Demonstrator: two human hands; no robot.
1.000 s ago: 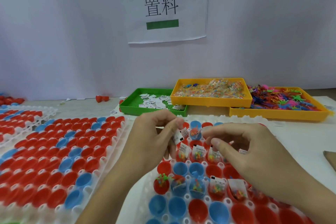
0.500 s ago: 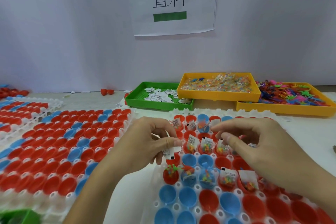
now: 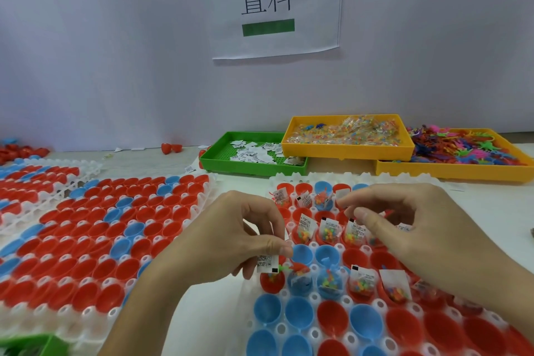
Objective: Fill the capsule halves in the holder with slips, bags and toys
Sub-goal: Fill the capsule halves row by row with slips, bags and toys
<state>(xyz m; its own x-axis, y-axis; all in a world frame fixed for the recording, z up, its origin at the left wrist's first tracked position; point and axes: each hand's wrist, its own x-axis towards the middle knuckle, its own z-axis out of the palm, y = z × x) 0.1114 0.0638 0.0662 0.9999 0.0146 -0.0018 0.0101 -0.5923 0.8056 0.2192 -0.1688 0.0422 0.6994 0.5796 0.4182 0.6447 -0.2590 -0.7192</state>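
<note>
Fingers (image 3: 284,250) above holder (image 3: 291,292), white-walled workbench (image 3: 161,159)

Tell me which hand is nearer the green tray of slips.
Left. The left hand sits directly in front of the green tray, pinching a slip; the right hand hovers further right, below the yellow trays.

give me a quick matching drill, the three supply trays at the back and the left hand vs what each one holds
Column one:
1. green tray
2. near yellow tray
3. far right yellow tray
4. left hand

Column two:
a. clear bags of small coloured pieces
b. one paper slip, pinched
c. loose coloured toys
d. pile of white paper slips

Pairs: 1-d, 2-a, 3-c, 4-b
</note>
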